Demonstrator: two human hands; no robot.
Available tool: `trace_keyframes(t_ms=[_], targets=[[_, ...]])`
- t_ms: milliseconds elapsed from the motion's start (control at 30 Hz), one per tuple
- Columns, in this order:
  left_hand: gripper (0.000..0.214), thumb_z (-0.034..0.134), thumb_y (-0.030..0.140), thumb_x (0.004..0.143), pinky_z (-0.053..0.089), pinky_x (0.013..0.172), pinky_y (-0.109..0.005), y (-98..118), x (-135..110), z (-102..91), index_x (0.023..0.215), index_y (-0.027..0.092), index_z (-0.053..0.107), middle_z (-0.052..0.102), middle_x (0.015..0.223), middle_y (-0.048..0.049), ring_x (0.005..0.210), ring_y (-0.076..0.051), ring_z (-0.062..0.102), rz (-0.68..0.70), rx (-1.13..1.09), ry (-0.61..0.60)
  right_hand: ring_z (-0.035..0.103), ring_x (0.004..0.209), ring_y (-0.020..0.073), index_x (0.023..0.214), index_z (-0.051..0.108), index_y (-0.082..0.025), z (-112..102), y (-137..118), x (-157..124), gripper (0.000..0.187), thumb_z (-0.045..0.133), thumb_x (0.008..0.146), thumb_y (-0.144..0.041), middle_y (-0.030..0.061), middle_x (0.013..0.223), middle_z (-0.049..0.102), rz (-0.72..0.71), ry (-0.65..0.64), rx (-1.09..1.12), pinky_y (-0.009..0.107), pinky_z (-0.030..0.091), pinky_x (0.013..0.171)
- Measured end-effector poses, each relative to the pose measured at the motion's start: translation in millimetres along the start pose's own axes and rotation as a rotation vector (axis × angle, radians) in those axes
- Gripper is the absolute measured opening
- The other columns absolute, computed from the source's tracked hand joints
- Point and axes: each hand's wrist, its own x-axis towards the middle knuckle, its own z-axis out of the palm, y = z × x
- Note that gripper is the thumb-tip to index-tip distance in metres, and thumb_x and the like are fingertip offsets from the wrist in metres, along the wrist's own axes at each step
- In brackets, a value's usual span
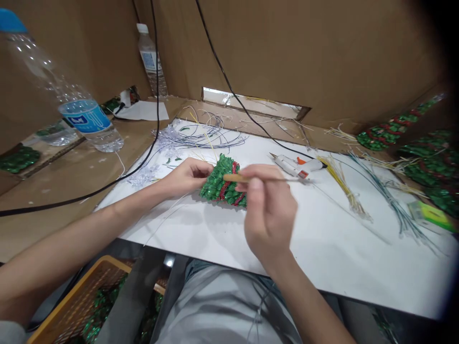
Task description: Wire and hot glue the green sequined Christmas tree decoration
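Over the white board, my left hand grips the wide end of a small green tinsel tree with red tinsel bands. The tree lies on its side, and its narrow end is hidden behind my right hand. Closed in that right hand is a thin tool with a wooden handle. Its slim, blurred shaft points right, and I cannot tell the tip's shape. The handle end overlaps the tree in view; whether they touch I cannot tell. A thin white wire runs down from near my left hand.
Behind my right hand lies a white glue gun. Bundles of yellow wires and green wires lie to the right, near finished tinsel trees. Water bottles stand left. A black cable crosses the left side. An orange basket sits below.
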Motion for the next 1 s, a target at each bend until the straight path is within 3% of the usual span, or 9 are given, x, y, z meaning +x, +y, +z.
trace_keyframes(t_ms=[67, 200, 267, 400, 600, 733, 867, 1000], targets=[[0.038, 0.079, 0.047, 0.074, 0.052, 0.059, -0.024, 0, 0, -0.1, 0.085, 0.011, 0.078, 0.075, 0.073, -0.0068, 0.063, -0.016, 0.067, 0.001, 0.009, -0.007, 0.065, 0.092, 0.0174, 0.103, 0.062, -0.021, 0, 1, 0, 0.023, 0.042, 0.097, -0.011, 0.0045, 0.098, 0.064, 0.046, -0.05, 0.004, 0.035, 0.061, 0.07], [0.037, 0.077, 0.047, 0.076, 0.051, 0.06, -0.025, 1, 0, -0.9, 0.084, 0.01, 0.078, 0.076, 0.077, -0.0094, 0.068, -0.018, 0.069, 0.017, 0.089, 0.007, 0.064, 0.094, 0.0177, 0.102, 0.064, -0.024, -4, -1, 2, 0.027, 0.041, 0.096, -0.01, 0.0018, 0.095, 0.062, -0.06, 0.208, 0.095, 0.037, 0.061, 0.069], [0.036, 0.077, 0.046, 0.076, 0.051, 0.059, -0.025, 1, -1, -1.1, 0.083, 0.01, 0.078, 0.076, 0.076, -0.0097, 0.068, -0.019, 0.069, 0.018, 0.109, 0.011, 0.065, 0.093, 0.0174, 0.1, 0.064, -0.025, -4, 0, 2, 0.026, 0.042, 0.097, -0.012, 0.0013, 0.094, 0.062, -0.048, 0.213, 0.104, 0.039, 0.061, 0.074], [0.037, 0.076, 0.047, 0.076, 0.051, 0.057, -0.024, 1, -2, -1.1, 0.082, 0.01, 0.077, 0.075, 0.072, -0.0076, 0.064, -0.017, 0.067, 0.0, 0.059, -0.012, 0.066, 0.093, 0.0172, 0.101, 0.063, -0.021, -2, 0, 0, 0.021, 0.043, 0.098, -0.016, 0.0039, 0.099, 0.065, 0.104, -0.071, 0.023, 0.038, 0.059, 0.081], [0.033, 0.076, 0.045, 0.077, 0.052, 0.059, -0.025, -6, -1, -3.0, 0.077, 0.012, 0.077, 0.075, 0.072, -0.0069, 0.064, -0.017, 0.067, 0.017, 0.065, -0.006, 0.061, 0.066, 0.0119, 0.1, 0.064, -0.019, -35, -7, 15, 0.02, 0.045, 0.099, -0.026, 0.0029, 0.09, 0.065, 0.215, -0.107, -0.068, 0.029, 0.052, 0.06], [0.031, 0.074, 0.043, 0.079, 0.054, 0.061, -0.027, -7, -1, -4.3, 0.079, 0.012, 0.078, 0.075, 0.072, -0.0076, 0.067, -0.018, 0.068, 0.022, 0.114, 0.008, 0.054, 0.052, 0.01, 0.105, 0.065, -0.02, -69, 7, 25, 0.021, 0.049, 0.096, -0.03, -0.0018, 0.071, 0.064, 0.37, -0.505, -0.277, 0.024, 0.044, 0.05], [0.03, 0.078, 0.042, 0.075, 0.053, 0.059, -0.025, -8, 0, -5.0, 0.072, 0.012, 0.077, 0.073, 0.067, -0.0062, 0.063, -0.017, 0.066, 0.016, 0.092, 0.027, 0.055, 0.049, 0.0144, 0.111, 0.065, -0.018, -97, 33, 19, 0.03, 0.047, 0.093, -0.034, -0.0028, 0.057, 0.061, 0.482, -0.707, -0.582, 0.028, 0.042, 0.053], [0.025, 0.082, 0.038, 0.071, 0.052, 0.056, -0.023, -7, 1, -4.5, 0.067, 0.013, 0.077, 0.074, 0.067, -0.0056, 0.059, -0.016, 0.066, -0.007, 0.043, 0.017, 0.061, 0.053, 0.0186, 0.127, 0.059, -0.016, -116, 55, 8, 0.042, 0.041, 0.093, -0.034, -0.0001, 0.062, 0.066, 0.661, -0.864, -0.786, 0.031, 0.043, 0.058]])
